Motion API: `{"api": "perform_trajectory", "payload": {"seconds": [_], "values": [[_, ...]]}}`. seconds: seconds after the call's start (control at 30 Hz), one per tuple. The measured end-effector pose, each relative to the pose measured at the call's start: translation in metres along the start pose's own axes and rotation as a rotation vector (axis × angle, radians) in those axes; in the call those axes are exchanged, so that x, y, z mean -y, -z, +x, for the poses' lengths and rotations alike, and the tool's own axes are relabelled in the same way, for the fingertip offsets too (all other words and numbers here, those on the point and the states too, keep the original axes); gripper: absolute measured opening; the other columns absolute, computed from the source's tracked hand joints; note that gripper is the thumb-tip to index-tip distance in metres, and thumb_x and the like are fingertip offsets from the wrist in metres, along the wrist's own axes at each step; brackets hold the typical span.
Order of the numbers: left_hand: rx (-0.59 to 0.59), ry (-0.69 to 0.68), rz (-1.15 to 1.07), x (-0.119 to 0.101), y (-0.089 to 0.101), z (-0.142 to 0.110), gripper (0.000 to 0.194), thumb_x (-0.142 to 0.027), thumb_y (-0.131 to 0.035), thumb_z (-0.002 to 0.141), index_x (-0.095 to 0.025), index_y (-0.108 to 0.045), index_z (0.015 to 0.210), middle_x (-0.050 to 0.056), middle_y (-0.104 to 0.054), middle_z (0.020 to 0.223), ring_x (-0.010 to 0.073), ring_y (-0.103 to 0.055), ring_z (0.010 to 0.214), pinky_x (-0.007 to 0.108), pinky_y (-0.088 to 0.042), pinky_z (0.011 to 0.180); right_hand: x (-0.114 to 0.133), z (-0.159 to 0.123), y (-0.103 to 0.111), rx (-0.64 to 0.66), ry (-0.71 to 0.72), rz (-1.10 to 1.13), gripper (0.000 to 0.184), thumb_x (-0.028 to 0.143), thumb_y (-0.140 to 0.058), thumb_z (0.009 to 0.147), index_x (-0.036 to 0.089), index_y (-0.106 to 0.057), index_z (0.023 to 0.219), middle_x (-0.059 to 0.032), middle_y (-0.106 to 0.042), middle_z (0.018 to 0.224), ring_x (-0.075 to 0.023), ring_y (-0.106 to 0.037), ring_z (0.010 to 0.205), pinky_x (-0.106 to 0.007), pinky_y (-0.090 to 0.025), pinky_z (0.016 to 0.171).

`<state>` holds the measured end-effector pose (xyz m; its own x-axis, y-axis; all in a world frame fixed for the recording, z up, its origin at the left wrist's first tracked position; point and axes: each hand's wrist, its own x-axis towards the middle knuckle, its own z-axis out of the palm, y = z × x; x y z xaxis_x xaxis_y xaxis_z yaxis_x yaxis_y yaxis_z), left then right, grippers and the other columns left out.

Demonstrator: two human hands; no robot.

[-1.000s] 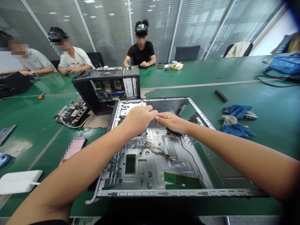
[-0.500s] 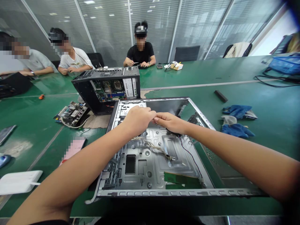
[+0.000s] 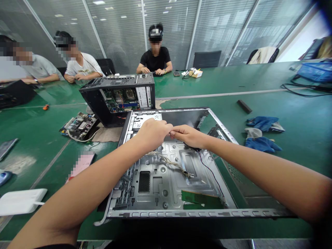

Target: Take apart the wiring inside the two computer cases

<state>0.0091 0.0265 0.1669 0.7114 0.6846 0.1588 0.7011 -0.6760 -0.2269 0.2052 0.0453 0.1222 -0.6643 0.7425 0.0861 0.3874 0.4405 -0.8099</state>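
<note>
An open metal computer case point(image 3: 178, 193) lies flat before me. Over its far half my left hand point(image 3: 157, 130) is closed, knuckles up, its fingertips curled out of sight. The fingers of my right hand point(image 3: 189, 136) are pinched together and meet the left hand's fingers. Whatever they grip, if anything, is hidden. A dark round part, perhaps a fan, shows partly under the right hand. A twisted cable bundle point(image 3: 172, 162) lies across the case floor, and a thin dark wire point(image 3: 211, 172) runs down its right side. Green memory sticks point(image 3: 199, 198) rest near the front edge.
Behind stands another open computer case point(image 3: 90, 103) with a motherboard inside. A loose circuit board point(image 3: 81, 126) lies left of it. Blue gloves point(image 3: 263, 143) and a dark bar point(image 3: 244, 106) are at right. A white adapter point(image 3: 22, 201) sits at left. Three people sit across the table.
Both hands stay almost in the same place, still meeting over the case. The person opposite has shifted a hand slightly.
</note>
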Motion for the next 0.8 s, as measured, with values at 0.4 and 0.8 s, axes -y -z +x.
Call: {"api": "perform_trajectory", "payload": {"seconds": [0.4,0.8], "values": [[-0.035,0.018,-0.145,0.0041,-0.0073,-0.0003,0.016,-0.017,-0.047,0.097,-0.019,-0.063,0.098,0.005,-0.063,0.090,0.0148,-0.055,0.070,0.029,-0.026,0.055,0.0006,-0.0021,-0.0021,-0.002,-0.154,0.291,0.031,0.042,-0.047,0.096,0.019,-0.055,0.078,0.0011,-0.045,0.068,-0.0118,-0.037,0.060,-0.028,-0.031,0.056],[-0.035,0.015,-0.113,0.0038,-0.0078,-0.0014,0.016,-0.017,-0.048,0.095,-0.019,-0.062,0.103,0.005,-0.060,0.090,0.0140,-0.052,0.068,0.029,-0.025,0.055,-0.0002,-0.0026,-0.0024,-0.002,-0.153,0.302,0.030,0.043,-0.049,0.096,0.019,-0.055,0.077,0.0020,-0.042,0.066,-0.0114,-0.034,0.057,-0.028,-0.028,0.054]]}}
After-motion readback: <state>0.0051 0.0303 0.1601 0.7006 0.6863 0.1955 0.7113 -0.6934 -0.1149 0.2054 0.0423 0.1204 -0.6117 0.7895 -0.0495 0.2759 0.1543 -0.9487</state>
